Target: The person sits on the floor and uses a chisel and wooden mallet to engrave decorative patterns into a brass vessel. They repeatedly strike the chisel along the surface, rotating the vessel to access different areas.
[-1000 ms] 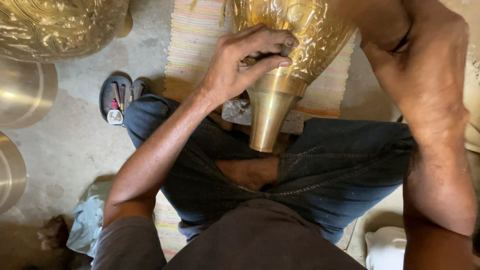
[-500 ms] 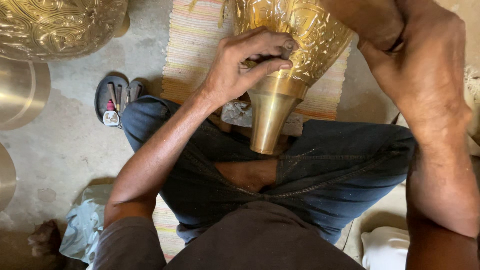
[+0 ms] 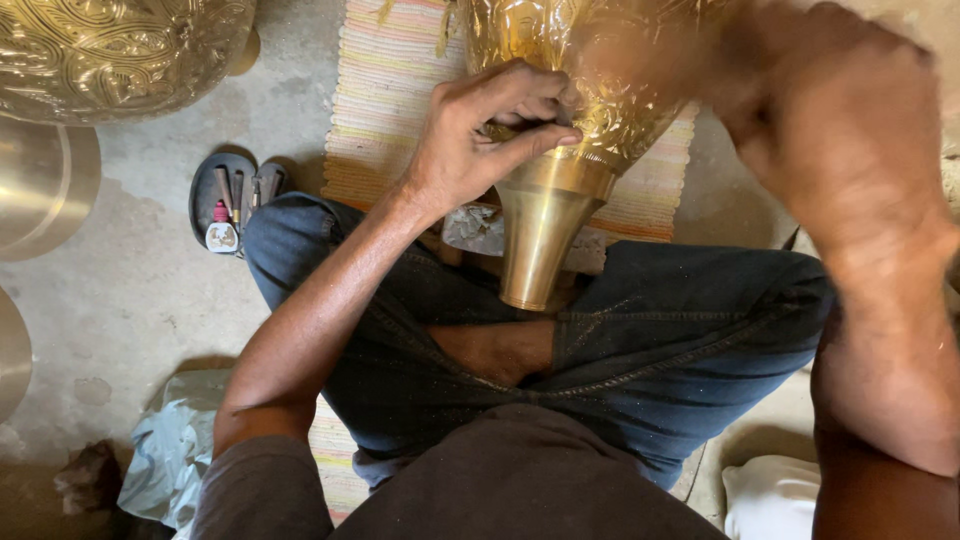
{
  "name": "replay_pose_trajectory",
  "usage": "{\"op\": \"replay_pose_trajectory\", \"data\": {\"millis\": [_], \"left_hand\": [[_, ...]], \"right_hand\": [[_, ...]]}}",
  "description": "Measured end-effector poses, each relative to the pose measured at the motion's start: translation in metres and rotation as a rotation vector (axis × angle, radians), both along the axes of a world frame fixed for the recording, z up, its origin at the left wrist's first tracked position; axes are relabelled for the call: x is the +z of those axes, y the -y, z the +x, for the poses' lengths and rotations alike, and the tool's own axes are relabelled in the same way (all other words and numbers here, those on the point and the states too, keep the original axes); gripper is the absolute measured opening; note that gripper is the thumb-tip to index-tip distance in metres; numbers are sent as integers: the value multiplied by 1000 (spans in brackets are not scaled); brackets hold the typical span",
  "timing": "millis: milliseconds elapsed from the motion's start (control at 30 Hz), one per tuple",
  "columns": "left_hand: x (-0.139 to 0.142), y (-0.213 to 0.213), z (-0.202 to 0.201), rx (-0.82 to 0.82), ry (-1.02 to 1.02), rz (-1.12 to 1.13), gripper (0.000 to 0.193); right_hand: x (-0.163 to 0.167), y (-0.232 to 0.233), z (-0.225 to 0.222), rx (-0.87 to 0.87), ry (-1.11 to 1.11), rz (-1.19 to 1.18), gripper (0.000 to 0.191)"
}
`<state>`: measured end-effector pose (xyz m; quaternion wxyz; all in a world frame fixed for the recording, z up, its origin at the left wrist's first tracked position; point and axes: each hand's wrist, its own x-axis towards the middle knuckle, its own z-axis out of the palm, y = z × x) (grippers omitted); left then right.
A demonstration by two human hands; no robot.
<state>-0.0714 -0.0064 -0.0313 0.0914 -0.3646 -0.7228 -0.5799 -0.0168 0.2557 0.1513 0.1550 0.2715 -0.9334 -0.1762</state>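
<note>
Brass vessel [image 3: 580, 90], embossed and gleaming, rests tilted across the lap of a seated person, its plain flared neck [image 3: 540, 240] pointing down toward crossed legs in blue jeans [image 3: 680, 330]; its upper body is cut off by the frame's top edge. The left hand [image 3: 480, 140] pinches a small object against the patterned surface, too hidden by the fingers to identify. The right hand [image 3: 830, 130] is blurred, and its grip cannot be made out. Beneath lies a striped mat [image 3: 390, 90] on the concrete floor [image 3: 140, 300]. A small dish of tools [image 3: 232, 205] sits near the left knee.
</note>
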Motion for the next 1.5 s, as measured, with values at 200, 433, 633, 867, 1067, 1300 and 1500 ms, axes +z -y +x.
{"op": "replay_pose_trajectory", "data": {"millis": [200,433,633,867,1067,1300,1500], "left_hand": [[-4,0,-3,-28,-12,27,30],[0,0,-1,-3,5,25,29],[3,5,3,-10,52,20,33],[-2,3,-1,-7,33,29,30],[-3,6,0,-5,56,40,26],[-4,7,3,11,59,60,35],[-5,8,1,43,39,146,21]], "right_hand": [[-11,-15,-1,-124,236,-381,27],[-10,-12,-9,-54,232,-449,27],[-4,2,-3,4,31,-36,28],[-6,-8,-1,82,-14,-160,31],[1,-6,-5,-21,61,-152,27],[5,5,-3,27,-36,35,23],[-56,-49,-30,-88,-1,-202,19]]}}
